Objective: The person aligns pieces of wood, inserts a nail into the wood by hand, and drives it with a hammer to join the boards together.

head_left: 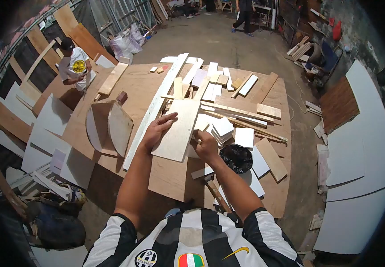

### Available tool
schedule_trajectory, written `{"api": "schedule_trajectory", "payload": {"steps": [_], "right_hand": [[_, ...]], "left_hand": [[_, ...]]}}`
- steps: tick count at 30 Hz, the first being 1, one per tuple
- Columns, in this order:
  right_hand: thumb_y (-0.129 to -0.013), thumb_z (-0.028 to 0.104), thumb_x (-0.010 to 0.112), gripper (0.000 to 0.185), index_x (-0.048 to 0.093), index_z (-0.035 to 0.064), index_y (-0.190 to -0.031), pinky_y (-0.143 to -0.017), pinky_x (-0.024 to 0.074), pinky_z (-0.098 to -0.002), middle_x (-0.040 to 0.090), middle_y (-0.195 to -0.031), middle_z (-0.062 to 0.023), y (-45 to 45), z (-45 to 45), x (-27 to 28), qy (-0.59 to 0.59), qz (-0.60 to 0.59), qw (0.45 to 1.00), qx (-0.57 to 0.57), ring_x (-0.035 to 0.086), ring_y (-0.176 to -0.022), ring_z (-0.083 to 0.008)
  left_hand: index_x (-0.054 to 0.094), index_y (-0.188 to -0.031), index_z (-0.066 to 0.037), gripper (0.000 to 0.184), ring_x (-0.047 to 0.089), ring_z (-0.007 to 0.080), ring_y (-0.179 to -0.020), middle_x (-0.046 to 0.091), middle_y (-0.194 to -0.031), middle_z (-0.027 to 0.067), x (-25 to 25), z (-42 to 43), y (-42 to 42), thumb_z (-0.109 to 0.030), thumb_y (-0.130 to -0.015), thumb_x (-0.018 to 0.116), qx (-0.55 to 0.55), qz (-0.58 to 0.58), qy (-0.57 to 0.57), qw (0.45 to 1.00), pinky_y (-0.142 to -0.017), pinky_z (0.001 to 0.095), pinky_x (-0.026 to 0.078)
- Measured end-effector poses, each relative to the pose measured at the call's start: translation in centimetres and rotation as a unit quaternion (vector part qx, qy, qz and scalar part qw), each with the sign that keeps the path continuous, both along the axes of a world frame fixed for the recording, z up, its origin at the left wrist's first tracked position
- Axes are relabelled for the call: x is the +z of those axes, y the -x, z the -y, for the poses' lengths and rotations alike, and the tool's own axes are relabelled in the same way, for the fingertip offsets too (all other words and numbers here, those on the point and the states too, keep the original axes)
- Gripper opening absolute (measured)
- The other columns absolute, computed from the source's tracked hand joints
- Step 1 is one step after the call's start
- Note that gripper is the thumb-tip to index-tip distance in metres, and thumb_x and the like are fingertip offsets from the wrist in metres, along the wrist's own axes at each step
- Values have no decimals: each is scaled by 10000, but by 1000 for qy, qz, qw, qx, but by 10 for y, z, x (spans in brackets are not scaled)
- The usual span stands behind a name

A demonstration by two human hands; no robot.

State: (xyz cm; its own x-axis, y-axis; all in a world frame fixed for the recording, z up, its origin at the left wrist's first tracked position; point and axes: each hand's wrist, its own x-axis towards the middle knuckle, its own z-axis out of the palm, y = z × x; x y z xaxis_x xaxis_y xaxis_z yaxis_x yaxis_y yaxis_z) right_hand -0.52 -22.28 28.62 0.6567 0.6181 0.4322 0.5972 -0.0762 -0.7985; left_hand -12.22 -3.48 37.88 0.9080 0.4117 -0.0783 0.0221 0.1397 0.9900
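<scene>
A pale rectangular board is tilted over the near middle of the wooden worktable. My left hand lies on its left side with the fingers spread across the face. At the board's right edge, my right hand has its fingers curled; whatever they hold is hidden. Just right of that hand are a stack of white pieces and a black plastic bag. A hammer-like wooden handle lies below my right forearm.
A curved wooden piece stands at the table's left. Long white strips and many offcuts cover its middle and right. A person stands at the left, another far back. White sheets lean at the right.
</scene>
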Motion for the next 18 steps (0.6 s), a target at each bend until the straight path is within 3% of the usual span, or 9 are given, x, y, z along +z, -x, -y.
{"api": "schedule_trajectory", "payload": {"steps": [4,7,18], "right_hand": [[-889,317,768,260,645,103,-971,-675,549,-477,698,-830,-137,10,0,-3,38,54,998,-10,692,-795,-360],[-895,308,761,241,646,111,-976,-675,549,-479,698,-825,-130,14,6,9,44,60,997,-14,692,-795,-360],[-920,426,755,325,659,128,-1006,-662,535,-482,693,-819,-124,16,5,-3,5,68,998,-13,691,-782,-364]], "left_hand": [[598,-1397,40,375,595,211,-1298,620,-1412,148,7,-1,-5,-93,-1047,578,44,-1,28,999,-1109,320,481],[563,-1421,63,412,534,226,-1376,583,-1461,167,9,0,-3,-116,-1050,587,18,-22,38,999,-1166,326,419],[571,-1432,9,393,588,205,-1298,610,-1428,126,-15,-13,4,-140,-1068,569,40,-6,30,999,-1104,317,474]]}}
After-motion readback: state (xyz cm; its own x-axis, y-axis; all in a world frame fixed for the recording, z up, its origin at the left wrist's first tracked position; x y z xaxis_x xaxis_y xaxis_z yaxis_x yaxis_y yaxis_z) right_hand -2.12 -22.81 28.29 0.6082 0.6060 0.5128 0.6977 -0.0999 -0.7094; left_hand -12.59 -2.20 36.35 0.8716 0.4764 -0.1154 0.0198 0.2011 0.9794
